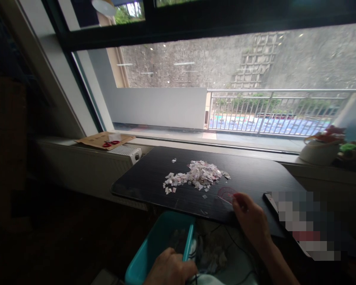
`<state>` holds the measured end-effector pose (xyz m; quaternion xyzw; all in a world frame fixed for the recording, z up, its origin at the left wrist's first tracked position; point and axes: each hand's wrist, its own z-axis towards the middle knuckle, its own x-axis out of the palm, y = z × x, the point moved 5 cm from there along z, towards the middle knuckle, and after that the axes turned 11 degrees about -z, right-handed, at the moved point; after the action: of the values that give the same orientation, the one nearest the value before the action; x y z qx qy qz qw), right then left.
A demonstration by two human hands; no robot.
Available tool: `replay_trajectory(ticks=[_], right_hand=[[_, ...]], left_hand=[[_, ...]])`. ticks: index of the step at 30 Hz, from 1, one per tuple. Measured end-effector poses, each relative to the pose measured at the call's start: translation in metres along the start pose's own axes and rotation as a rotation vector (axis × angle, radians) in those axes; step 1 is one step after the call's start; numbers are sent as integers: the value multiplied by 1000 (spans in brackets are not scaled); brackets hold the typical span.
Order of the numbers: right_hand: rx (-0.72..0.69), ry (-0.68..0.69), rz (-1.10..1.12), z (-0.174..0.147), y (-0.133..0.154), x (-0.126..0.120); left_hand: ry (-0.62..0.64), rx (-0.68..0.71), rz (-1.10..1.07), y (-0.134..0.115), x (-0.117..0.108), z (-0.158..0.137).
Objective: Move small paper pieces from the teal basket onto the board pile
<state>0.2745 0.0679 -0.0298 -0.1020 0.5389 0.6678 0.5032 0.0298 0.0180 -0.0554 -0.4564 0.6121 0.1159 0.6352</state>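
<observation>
My left hand (170, 267) is closed over the rim of a teal plastic bin (154, 237) below the table's front edge. Some pale scraps lie dimly visible inside the bin. Between the pinched fingers of my right hand (250, 215) is a clear protractor (226, 194) with pinkish markings, held low at the front of the black table (249, 170). Left of it, a heap of small cut paper pieces (203, 174) spreads over the tabletop. A few single pieces lie apart from the heap, some near the front edge.
A device with a blurred screen (302, 227) lies at the table's right edge. Red-handled scissors (111, 143) rest on brown paper (90, 140) above a white radiator (129, 154). A pale plant pot (319, 152) stands on the sill. Dark cables (234, 241) hang under the table.
</observation>
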Motion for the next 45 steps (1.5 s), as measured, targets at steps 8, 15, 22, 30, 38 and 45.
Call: replay_trajectory(ticks=[8, 15, 22, 30, 38, 45], right_hand=[[-167, 7, -128, 7, 24, 8], [-242, 63, -190, 14, 32, 21], [-337, 129, -205, 3, 52, 27], [-267, -61, -364, -1, 30, -8], [-438, 57, -379, -29, 62, 20], [-439, 140, -354, -14, 77, 31]], left_hand=[[-23, 38, -30, 0, 6, -2], [-18, 4, -12, 3, 7, 1], [-16, -6, -13, -2, 5, -5], [-3, 22, 14, -1, 0, -4], [-29, 96, 67, -1, 4, 2], [6, 99, 137, 1, -1, 3]])
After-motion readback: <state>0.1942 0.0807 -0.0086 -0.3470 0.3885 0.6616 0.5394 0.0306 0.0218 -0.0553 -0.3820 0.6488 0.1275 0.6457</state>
